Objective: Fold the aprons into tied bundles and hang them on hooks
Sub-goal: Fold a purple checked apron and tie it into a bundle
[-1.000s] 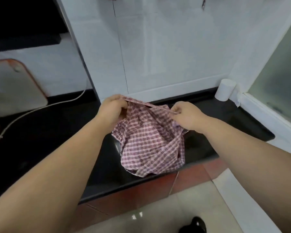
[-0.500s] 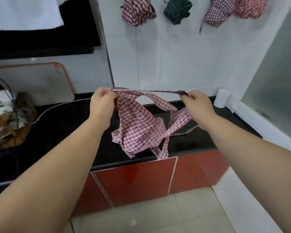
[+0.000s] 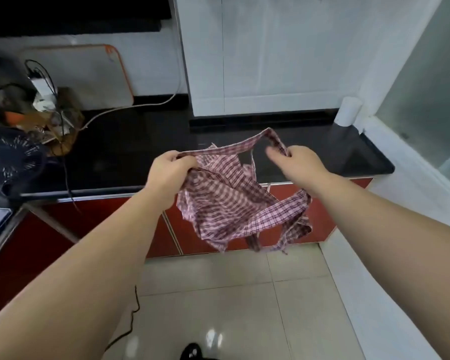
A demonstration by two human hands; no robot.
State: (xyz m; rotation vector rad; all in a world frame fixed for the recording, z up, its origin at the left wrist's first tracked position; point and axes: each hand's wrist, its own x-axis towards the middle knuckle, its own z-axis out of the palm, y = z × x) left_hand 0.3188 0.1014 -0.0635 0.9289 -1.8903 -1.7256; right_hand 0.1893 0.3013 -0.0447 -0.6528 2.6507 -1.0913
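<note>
frame left: small black fan (image 3: 9, 162) and tangled cables on the black countertop (image 3: 130, 152). centre: left hand (image 3: 170, 170) grips the bunched checked apron (image 3: 226, 201), held in the air over the counter edge. right of centre: right hand (image 3: 298, 162) pinches the apron's strap loop (image 3: 255, 141). white roll (image 3: 347, 111), possibly paper, upper right.

Arms outstretched, left grip (image 3: 170, 170) and right grip (image 3: 296, 162) clutch the apron (image 3: 226, 201).
</note>
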